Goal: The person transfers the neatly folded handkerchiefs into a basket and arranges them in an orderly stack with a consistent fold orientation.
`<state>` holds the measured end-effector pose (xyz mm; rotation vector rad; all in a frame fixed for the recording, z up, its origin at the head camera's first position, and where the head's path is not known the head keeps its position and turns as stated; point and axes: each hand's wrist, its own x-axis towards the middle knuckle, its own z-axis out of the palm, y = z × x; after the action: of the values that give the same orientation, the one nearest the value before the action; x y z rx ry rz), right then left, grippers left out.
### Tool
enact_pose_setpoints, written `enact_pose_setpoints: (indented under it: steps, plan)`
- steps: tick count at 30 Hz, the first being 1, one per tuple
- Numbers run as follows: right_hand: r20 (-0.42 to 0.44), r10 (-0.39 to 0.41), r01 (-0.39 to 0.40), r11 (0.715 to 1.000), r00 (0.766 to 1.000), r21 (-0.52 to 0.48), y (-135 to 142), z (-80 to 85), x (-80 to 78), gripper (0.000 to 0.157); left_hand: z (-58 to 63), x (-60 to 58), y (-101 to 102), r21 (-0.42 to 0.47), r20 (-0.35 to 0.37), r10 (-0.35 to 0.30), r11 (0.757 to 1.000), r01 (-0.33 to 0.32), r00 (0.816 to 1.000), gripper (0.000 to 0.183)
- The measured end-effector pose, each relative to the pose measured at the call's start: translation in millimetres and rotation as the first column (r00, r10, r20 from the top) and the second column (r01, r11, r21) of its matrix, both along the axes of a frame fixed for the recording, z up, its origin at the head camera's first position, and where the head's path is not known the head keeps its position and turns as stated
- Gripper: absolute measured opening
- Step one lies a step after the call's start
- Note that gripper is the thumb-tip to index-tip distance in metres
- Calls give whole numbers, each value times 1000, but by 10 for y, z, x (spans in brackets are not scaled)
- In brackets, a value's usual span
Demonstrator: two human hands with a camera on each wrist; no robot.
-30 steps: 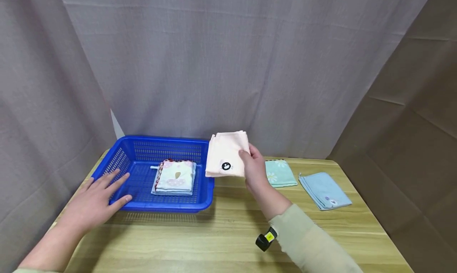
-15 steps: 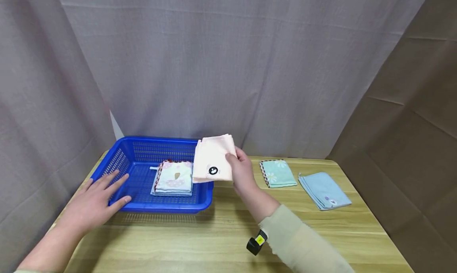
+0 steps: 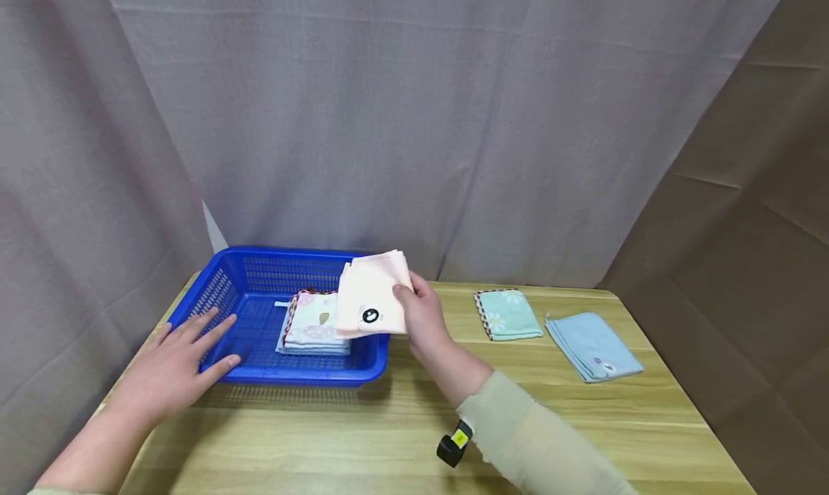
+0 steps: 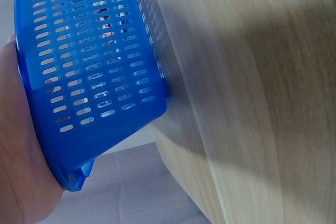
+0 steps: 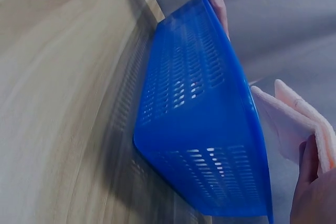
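Pale pink, a folded towel (image 3: 372,293) is pinched between the thumb and fingers of the right hand (image 3: 424,319) and held above the right end of a blue plastic basket (image 3: 298,375). The left hand (image 3: 170,371), fingers spread apart, is rested on the basket's left rim. Inside, stacked folded cloths (image 3: 307,327) are partly hidden by the towel. On the wood-grain counter (image 3: 337,437), a green cloth (image 3: 510,316) and a light-blue cloth (image 3: 594,345) are laid folded to the right.

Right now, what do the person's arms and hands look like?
The left hand and right hand are ungloved. The right sleeve is pale greenish beige, with a black device bearing a yellow label beside its cuff. Only a sliver of left sleeve shows.
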<state>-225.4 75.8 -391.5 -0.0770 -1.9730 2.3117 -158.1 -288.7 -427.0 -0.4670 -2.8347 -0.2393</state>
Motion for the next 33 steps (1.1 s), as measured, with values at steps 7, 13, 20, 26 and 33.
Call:
enact_pose_setpoints:
  steps: [7,13,20,26,33]
  plan:
    - [14,28,-28,1000,1000,-11,-77,1,-10,46,24,-8,17,-12,21,12,1000,-12,1000,72]
    - [36,37,-36,998,999,-47,-173,4,-30,47,21,-14,21,-7,22,9,1000,-9,1000,71]
    - [40,62,-58,995,997,-83,-294,-12,-51,46,25,-5,23,-13,34,13,1000,-13,999,72]
    - [53,78,-73,994,996,-82,-388,-21,-79,47,23,-4,25,-14,40,22,1000,-21,999,73]
    - [88,93,-87,994,992,-71,-503,-4,-106,49,48,-5,24,-20,42,28,999,-27,999,73]
